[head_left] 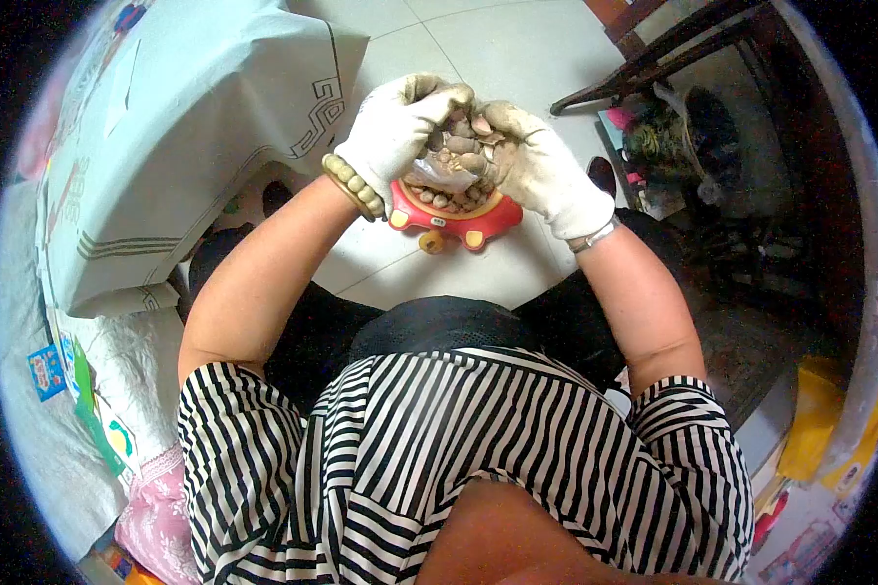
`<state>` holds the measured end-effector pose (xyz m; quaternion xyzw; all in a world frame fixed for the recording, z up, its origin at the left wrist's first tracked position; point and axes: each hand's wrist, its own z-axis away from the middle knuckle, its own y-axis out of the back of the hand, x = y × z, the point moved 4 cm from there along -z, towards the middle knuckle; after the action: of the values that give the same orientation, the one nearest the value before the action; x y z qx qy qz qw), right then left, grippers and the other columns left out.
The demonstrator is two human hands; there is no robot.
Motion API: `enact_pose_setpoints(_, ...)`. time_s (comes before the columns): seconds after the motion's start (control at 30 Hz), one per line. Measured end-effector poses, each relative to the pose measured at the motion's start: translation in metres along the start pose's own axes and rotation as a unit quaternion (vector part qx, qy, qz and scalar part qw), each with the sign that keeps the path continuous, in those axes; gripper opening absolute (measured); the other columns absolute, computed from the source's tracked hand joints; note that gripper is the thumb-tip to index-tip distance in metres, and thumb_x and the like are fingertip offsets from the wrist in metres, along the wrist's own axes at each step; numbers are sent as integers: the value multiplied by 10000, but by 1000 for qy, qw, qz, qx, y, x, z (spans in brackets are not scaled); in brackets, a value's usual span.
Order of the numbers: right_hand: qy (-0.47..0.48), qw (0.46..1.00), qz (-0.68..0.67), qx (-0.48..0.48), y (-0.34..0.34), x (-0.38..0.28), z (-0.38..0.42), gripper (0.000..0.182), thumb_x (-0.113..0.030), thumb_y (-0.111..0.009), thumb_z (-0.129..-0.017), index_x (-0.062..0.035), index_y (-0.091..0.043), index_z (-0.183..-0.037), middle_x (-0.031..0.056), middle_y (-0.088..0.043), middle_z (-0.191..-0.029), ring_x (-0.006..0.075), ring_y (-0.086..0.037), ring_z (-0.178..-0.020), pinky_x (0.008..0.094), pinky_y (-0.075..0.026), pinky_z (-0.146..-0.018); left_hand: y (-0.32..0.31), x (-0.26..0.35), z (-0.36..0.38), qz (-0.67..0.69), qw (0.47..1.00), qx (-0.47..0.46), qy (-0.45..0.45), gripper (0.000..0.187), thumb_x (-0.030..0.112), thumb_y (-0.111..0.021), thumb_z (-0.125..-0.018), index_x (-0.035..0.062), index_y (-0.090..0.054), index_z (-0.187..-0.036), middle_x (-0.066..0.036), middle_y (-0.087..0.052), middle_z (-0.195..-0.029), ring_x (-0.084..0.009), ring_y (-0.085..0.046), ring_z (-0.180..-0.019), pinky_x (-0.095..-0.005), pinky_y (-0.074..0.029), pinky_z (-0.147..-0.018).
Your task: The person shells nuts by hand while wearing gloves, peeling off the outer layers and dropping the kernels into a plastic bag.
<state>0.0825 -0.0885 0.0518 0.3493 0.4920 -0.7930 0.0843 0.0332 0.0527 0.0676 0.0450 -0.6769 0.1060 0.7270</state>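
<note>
Both hands wear white work gloves smudged brown, and they meet over a red and yellow toy-like container [498, 222] on the floor. My left hand [400, 122], with a beaded bracelet at its wrist, has its fingers curled and pinched together near the top. Facing it, my right hand [537, 161] is closed too, fingers bent inward. What each one grips is hidden or too small to name. Between and below them lie brown, shell-like pieces [466, 146] with small pale round bits [444, 201]. Among these shows a piece of clear plastic [446, 177].
A table with a pale patterned cloth [205, 107] stands at the left. On the right are a dark wooden frame [654, 63] and a cluttered dark shelf [712, 195]. Pale floor tiles [527, 39] lie ahead. A pink lacy cloth [156, 517] is at lower left.
</note>
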Motion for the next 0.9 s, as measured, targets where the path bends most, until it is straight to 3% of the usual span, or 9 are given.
enact_pose_setpoints(0.07,-12,999,-28,-14,12,7,-7,248,-280,-463,-938,-42,-532,-945,149,-602,-976,245,-614,-880,401,-534,-803,-2,-7,-2,42,999,3,-8,248,221,-642,-837,-18,-630,-903,-52,-631,-795,-96,-582,-682,-239,-490,-627)
enact_pose_setpoints(0.2,10,998,-63,-20,4,3,-8,288,-309,-453,-946,-51,-553,-1028,115,-604,-1030,245,-607,-920,412,-537,-807,-8,-5,0,-77,997,-10,-14,231,226,-644,-861,4,-621,-918,-37,-632,-838,-101,-576,-763,-245,-481,-699)
enact_pose_setpoints(0.27,-9,996,-84,-14,-7,1,-5,296,-310,-450,-948,-54,-557,-1050,103,-604,-1043,238,-605,-921,412,-538,-806,-10,-2,2,-56,998,-7,-4,244,228,-637,-867,1,-619,-954,-43,-636,-862,-104,-581,-784,-247,-482,-715)
enact_pose_setpoints(0.33,2,994,-82,71,-9,2,-6,269,-282,-453,-960,-40,-551,-1027,78,-589,-937,201,-602,-876,337,-553,-764,-10,-3,1,-36,999,-6,5,260,230,-629,-873,-1,-618,-990,-49,-641,-886,-107,-585,-806,-250,-483,-731)
enact_pose_setpoints(0.43,6,997,-73,21,17,5,-16,286,-309,-425,-962,-74,-562,-1052,78,-618,-990,192,-613,-860,363,-562,-715,-7,-16,-3,-41,999,-12,-11,279,214,-600,-889,-7,-601,-1060,-59,-641,-937,-108,-584,-847,-259,-481,-778)
enact_pose_setpoints(0.57,11,998,-56,6,30,8,-22,286,-316,-420,-965,-88,-565,-1057,66,-625,-967,189,-618,-838,349,-565,-664,-6,-13,-3,-188,979,-22,-71,252,151,-574,-889,-22,-585,-1073,-69,-635,-958,-123,-582,-872,-270,-478,-814)
enact_pose_setpoints(0.67,2,998,-34,60,26,9,-21,287,-329,-427,-962,-100,-568,-1062,61,-627,-974,191,-622,-833,348,-563,-656,-10,-10,-1,-159,986,-42,-40,241,140,-578,-884,-20,-585,-1064,-68,-632,-955,-123,-579,-880,-268,-477,-815)
enact_pose_setpoints(0.73,-9,996,-70,50,24,11,-21,282,-330,-450,-954,-98,-575,-1056,59,-634,-965,190,-624,-834,351,-562,-668,-12,-8,0,-124,991,-31,-43,264,184,-574,-855,-16,-615,-1023,-86,-642,-912,-133,-607,-784,-272,-498,-719)
enact_pose_setpoints(0.9,-23,994,-108,-3,43,19,-34,285,-312,-473,-946,-73,-565,-1071,84,-632,-996,221,-626,-880,378,-555,-731,-8,-13,-7,20,997,-56,38,304,215,-545,-907,-26,-556,-1093,-96,-609,-965,-145,-596,-859,-261,-512,-737)
